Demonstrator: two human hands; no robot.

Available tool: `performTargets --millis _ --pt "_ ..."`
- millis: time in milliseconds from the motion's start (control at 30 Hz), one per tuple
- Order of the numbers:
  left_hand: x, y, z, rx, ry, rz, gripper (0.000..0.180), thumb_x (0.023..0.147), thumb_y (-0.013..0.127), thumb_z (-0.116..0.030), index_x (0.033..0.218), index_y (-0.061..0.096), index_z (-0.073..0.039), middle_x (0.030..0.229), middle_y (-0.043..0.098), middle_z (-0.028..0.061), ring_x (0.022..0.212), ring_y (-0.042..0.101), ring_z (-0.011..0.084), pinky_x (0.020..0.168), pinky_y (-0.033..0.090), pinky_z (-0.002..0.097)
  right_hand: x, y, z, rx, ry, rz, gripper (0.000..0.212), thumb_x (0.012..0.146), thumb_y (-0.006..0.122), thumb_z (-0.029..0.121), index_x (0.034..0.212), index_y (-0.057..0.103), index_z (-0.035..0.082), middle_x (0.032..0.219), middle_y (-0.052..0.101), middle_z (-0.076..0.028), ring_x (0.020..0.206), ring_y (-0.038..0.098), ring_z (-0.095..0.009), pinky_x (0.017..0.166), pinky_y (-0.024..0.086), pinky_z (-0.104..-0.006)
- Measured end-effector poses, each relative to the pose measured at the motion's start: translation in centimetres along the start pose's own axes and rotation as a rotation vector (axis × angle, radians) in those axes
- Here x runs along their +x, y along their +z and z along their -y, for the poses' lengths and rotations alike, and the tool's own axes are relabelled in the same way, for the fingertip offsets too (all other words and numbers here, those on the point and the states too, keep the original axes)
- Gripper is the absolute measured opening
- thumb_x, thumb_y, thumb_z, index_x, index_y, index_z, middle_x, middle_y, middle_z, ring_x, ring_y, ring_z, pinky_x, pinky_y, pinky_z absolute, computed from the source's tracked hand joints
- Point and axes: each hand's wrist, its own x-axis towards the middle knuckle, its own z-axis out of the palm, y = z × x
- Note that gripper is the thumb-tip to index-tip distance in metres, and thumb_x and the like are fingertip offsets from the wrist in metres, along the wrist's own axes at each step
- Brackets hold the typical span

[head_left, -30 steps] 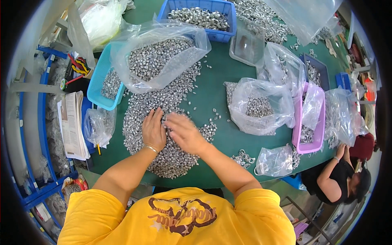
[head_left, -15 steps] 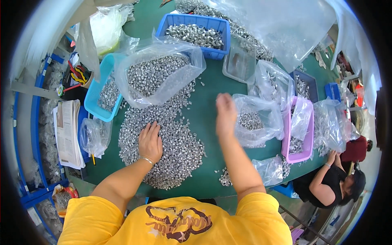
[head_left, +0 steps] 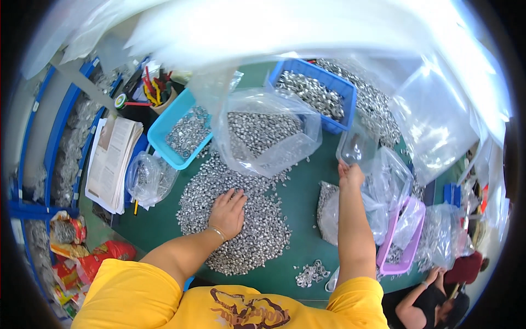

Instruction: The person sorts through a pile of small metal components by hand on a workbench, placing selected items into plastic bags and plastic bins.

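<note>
My left hand (head_left: pixel 228 213) lies with spread fingers on a large pile of small silvery metal pieces (head_left: pixel 235 255), too small to name surely. At the far right of the pile, my right hand (head_left: pixel 352 175) has its fingers closed on the near rim of a clear plastic tray (head_left: pixel 356 143). Beyond my left hand, an open clear plastic bag (head_left: pixel 304 143) full of the same pieces rests on the pile. A second bag of pieces (head_left: pixel 327 213) is partly hidden behind my right forearm.
A turquoise bin (head_left: pixel 159 140) and a blue bin (head_left: pixel 346 104) hold metal pieces. Right of my forearm stands a purple basket (head_left: pixel 417 219) with a bag. Papers (head_left: pixel 112 164) and a tool holder (head_left: pixel 165 101) are at left. Plastic sheeting hangs overhead. Another person (head_left: pixel 424 304) works at right.
My right hand has moved away from me to the clear tray and closed on its rim. My left hand stays on the pile. The whole view has shifted and tilted.
</note>
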Motion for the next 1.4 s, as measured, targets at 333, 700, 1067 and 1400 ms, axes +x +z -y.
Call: performTargets --millis 333,700,1067,1400 --pt "-0.1 0.2 0.2 -0.04 0.013 -0.064 0.036 0.083 0.052 -0.018 0.117 0.055 -0.008 0.127 0.05 0.0112 0.119 0.043 0.0332 0.1 0.032 0.0471 -0.9 -1.6 3.0 -0.21 -0.194 -0.125 0.026 0.085 0.043 0.008 0.1 0.042 -0.014 0.08 0.062 -0.027 0.063 0.065 -0.029 0.046 0.053 -0.0284" --pt "-0.2 0.8 0.4 -0.101 0.008 -0.07 0.037 0.083 0.051 -0.017 0.118 0.054 -0.005 0.129 0.048 0.013 0.122 0.041 0.0339 0.101 0.029 0.0479 -1.7 -4.3 8.8 -0.493 -0.225 -0.16 0.025 0.083 0.048 0.011 0.095 0.045 -0.011 0.073 0.061 -0.024 0.056 0.064 -0.029 0.044 0.051 -0.033" --pt "-0.5 0.6 0.8 -0.161 -0.003 -0.051 0.037 0.084 0.049 -0.019 0.118 0.054 -0.005 0.131 0.047 0.0123 0.122 0.04 0.0331 0.102 0.028 0.0462 -5.8 -6.6 16.4 -0.713 -0.325 -0.128 0.016 0.078 0.049 0.013 0.085 0.048 -0.002 0.065 0.056 -0.013 0.055 0.063 -0.027 0.037 0.045 -0.0295" --pt "-0.8 0.9 1.5 -0.196 -0.021 -0.018 0.041 0.084 0.05 -0.021 0.122 0.052 -0.006 0.134 0.044 0.0125 0.124 0.038 0.0331 0.103 0.027 0.046 -7.7 19.1 7.1 -0.332 -0.042 0.801 0.035 0.083 0.058 0.026 0.106 0.054 0.001 0.097 0.06 -0.011 0.081 0.061 -0.027 0.071 0.053 -0.0374"
